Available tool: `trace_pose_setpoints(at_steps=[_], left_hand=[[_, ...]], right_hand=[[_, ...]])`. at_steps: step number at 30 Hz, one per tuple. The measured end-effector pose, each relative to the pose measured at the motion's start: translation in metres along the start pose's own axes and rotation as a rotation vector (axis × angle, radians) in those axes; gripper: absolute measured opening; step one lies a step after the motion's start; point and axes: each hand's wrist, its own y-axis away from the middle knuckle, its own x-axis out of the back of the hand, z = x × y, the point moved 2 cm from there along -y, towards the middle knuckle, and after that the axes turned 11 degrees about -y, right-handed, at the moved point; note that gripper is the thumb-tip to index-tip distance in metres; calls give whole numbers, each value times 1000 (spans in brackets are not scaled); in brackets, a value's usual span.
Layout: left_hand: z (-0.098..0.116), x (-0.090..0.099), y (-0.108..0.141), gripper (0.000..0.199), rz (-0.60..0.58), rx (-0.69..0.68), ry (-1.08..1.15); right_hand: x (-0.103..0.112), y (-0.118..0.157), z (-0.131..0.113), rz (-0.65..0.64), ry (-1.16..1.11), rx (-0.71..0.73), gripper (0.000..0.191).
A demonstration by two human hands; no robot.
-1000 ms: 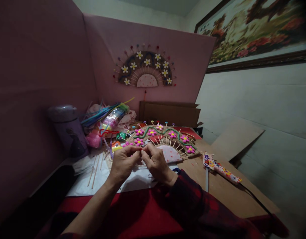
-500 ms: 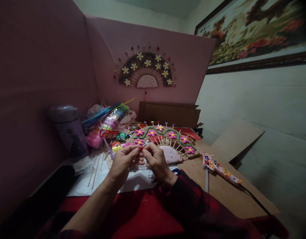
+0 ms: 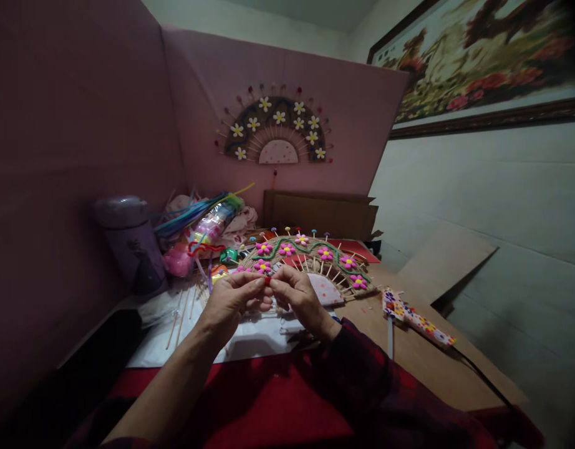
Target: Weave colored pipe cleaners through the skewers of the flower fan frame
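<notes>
A small piece of red modelling clay [image 3: 267, 281] is pinched between the fingertips of both hands. My left hand [image 3: 236, 296] grips it from the left with thumb and forefinger. From the other side my right hand [image 3: 299, 298] pinches it too, fingers curled. Just behind the hands lies a fan-shaped craft [image 3: 325, 254] of twine and sticks, with pink clay flowers, a green wavy strip and clay-tipped sticks along its top edge. Its white dotted half-circle base [image 3: 325, 290] shows right of my right hand; my hands hide part of its left side.
A purple tumbler [image 3: 131, 249] stands at the left, near packs of coloured clay [image 3: 211, 224] and pipe cleaners [image 3: 187, 218]. Thin wooden sticks [image 3: 178, 324] lie on white paper [image 3: 147, 349]. A flower-patterned glue gun [image 3: 418, 321] with a cord lies right. A second fan [image 3: 278, 134] hangs on the pink panel.
Both hands stay together around the red clay, with only slight finger movement. The whole view has shifted very slightly; the other things have not moved.
</notes>
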Motion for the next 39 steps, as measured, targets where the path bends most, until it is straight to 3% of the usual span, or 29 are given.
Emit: trace_pose_setpoints(at_steps=[9, 21, 39], left_hand=[[3, 0, 1, 24, -2, -7, -32], [1, 1, -1, 24, 16, -37, -82], [0, -3, 2, 26, 65, -80, -112]], right_hand=[[1, 0, 1, -35, -1, 8, 17], [1, 3, -3, 23, 376, 183, 16], [-5, 6, -3, 78, 442, 219, 17]])
